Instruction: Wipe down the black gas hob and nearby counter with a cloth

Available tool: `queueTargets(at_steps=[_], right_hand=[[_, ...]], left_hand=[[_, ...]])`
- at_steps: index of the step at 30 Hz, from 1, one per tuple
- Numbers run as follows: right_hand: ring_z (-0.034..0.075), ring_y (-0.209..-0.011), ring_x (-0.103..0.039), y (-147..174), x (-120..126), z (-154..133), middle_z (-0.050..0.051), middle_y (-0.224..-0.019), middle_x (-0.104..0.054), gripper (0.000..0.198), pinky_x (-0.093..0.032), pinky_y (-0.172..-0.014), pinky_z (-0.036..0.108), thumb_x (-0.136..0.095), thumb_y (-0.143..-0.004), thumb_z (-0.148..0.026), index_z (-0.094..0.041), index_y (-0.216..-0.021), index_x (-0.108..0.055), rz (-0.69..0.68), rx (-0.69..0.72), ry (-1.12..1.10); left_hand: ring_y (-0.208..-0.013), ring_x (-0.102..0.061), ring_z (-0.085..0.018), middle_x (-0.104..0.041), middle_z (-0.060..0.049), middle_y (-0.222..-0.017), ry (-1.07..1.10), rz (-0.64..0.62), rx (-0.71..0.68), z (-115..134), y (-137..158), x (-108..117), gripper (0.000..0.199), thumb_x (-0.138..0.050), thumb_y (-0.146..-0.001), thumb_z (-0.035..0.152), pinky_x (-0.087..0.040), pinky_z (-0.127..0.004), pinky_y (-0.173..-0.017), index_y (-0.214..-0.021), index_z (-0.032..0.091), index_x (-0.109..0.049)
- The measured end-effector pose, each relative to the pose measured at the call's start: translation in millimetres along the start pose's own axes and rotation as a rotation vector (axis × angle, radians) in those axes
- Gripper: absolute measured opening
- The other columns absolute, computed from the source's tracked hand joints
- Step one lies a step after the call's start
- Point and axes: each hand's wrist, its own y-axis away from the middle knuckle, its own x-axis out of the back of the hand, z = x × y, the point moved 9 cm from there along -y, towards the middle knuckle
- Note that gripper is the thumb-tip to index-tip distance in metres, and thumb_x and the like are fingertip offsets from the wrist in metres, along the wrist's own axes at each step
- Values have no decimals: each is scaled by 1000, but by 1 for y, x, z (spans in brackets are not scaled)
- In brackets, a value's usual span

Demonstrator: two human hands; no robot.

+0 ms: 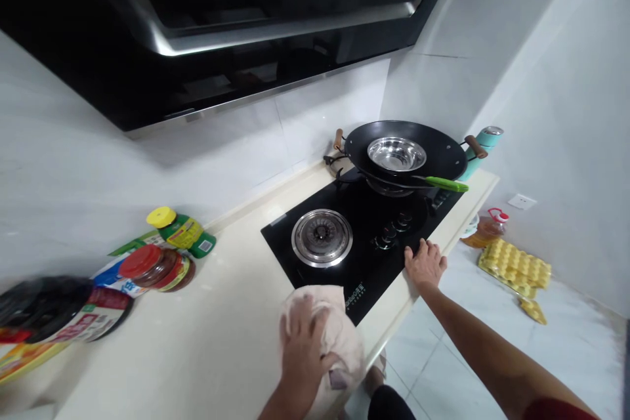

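A pale pink cloth [339,331] lies bunched on the counter at the near left corner of the black gas stove [285,243]. My left hand [302,338] presses down over it, fingers and thumb curved onto the fabric, holding it. My right hand [426,264] is open and empty, resting on the counter's front edge beside the stove knobs [394,231]. The bare left burner [322,237] sits just beyond the cloth. Over the right burner stands a black wok [438,151] with a steel bowl [396,153] and a green-handled utensil [445,183].
A range hood [275,72] overhangs the stove. Along the wall at left are a yellow-capped bottle [184,231], a red-lidded jar [160,268] and a dark bottle [63,308]. A loose pan support [338,167] touches the back wall. Yellow egg trays [514,266] and an oil jug [487,230] are on the floor.
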Motion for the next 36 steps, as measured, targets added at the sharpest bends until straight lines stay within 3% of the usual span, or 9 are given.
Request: queueTargets(at_steps=[4,8,12,16,21,26,29,32,36], right_hand=[[34,-156,-25,0,-1,-1,21,-163,-41,70,-13,-127,58,-30,-101,-48,-8,-158,-42,-1,-2,9],[34,-156,-24,0,-2,-2,21,-163,-41,70,-13,-127,58,-30,-101,-48,-8,-158,-42,3,0,8],[34,-156,-24,-1,-3,-1,19,-164,-41,71,-12,-128,58,-30,-101,-49,-8,-158,-42,-3,-4,12],[34,-157,-23,-2,-3,0,20,-164,-40,71,-12,-127,58,-30,-101,-49,-8,-158,-41,-14,-17,18],[34,-157,-23,-2,-2,-2,20,-164,-40,71,-13,-127,58,-30,-101,-48,-8,-158,-42,-17,-11,7],[33,-158,-23,-1,1,-4,19,-164,-41,70,-12,-128,57,-30,-101,-48,-8,-158,-42,-16,-18,11],[34,-158,-24,0,2,-6,19,-165,-40,70,-12,-128,57,-30,-102,-48,-8,-159,-41,-17,-17,17],[34,-158,-23,0,2,-7,19,-165,-39,70,-12,-128,57,-30,-101,-47,-8,-159,-41,-21,-23,16],[33,-158,-23,0,4,-9,19,-165,-40,70,-11,-128,57,-29,-102,-47,-7,-158,-42,-16,-28,10]], left_hand=[[-163,-17,-42,-28,-12,-176,-63,-57,378,-33,35,-7,82,-72,-80,32,-27,-70,-123,-157,33,-44],[-164,-11,-44,-21,-8,-178,11,-150,512,-17,24,-14,85,-67,-83,47,-27,-71,-123,-161,32,-38],[-162,-7,-51,-21,-17,-177,-64,-162,427,13,-8,-8,106,-79,-69,47,-18,-77,-124,-163,26,-34],[-162,-9,-52,-20,-19,-177,-91,-140,344,22,-11,-7,104,-80,-67,46,-18,-76,-124,-161,26,-39],[-160,-26,-45,-35,-13,-173,-64,-11,104,9,10,-16,75,-65,-83,31,-35,-68,-119,-156,31,-48],[-148,-51,-34,-61,0,-155,93,18,-28,-37,48,-32,82,-63,-70,18,-50,-52,-116,-148,41,-57],[-133,-66,-27,-70,6,-144,262,96,119,-75,53,-12,73,-58,-78,23,-60,-44,-105,-147,46,-53],[-113,-75,-23,-73,3,-137,391,127,265,-89,28,22,61,-55,-89,32,-66,-37,-88,-150,40,-49],[-128,-67,-23,-67,-6,-145,310,245,43,-35,-49,76,61,-43,-86,13,-61,-42,-105,-145,26,-54]])
